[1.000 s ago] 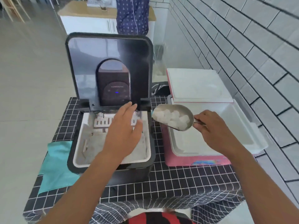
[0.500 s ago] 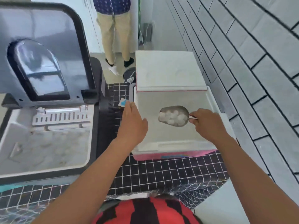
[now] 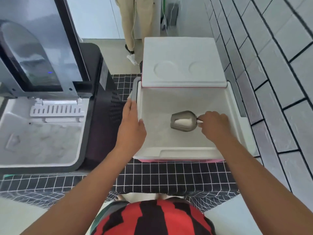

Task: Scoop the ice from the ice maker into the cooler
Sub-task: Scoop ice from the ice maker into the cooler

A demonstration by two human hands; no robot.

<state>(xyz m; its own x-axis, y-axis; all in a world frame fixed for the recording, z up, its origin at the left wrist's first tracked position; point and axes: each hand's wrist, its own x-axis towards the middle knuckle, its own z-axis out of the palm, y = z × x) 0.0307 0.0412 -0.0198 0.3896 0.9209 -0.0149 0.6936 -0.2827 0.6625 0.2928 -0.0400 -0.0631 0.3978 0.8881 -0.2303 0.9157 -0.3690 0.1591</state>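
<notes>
The white and pink cooler (image 3: 233, 116) stands open at the right, its lid (image 3: 183, 63) raised at the back. My right hand (image 3: 215, 126) grips the handle of a metal scoop (image 3: 183, 121) held inside the cooler and turned bowl-down, so I see its back. No ice shows in the scoop. My left hand (image 3: 131, 126) rests on the cooler's left rim beside its grey handle (image 3: 134, 89). The black ice maker (image 3: 100, 116) sits at the left with its lid up, and ice fills its white basket (image 3: 39, 141).
A black grid-pattern cloth (image 3: 169, 177) covers the table. A white tiled wall (image 3: 271, 65) runs close along the right. Another person's legs (image 3: 135, 22) stand behind the table, with a white cable hanging there.
My right hand carried the ice-filled scoop from the ice maker over the cooler and turned it over inside. My left hand moved from the ice basket to the cooler's left rim.
</notes>
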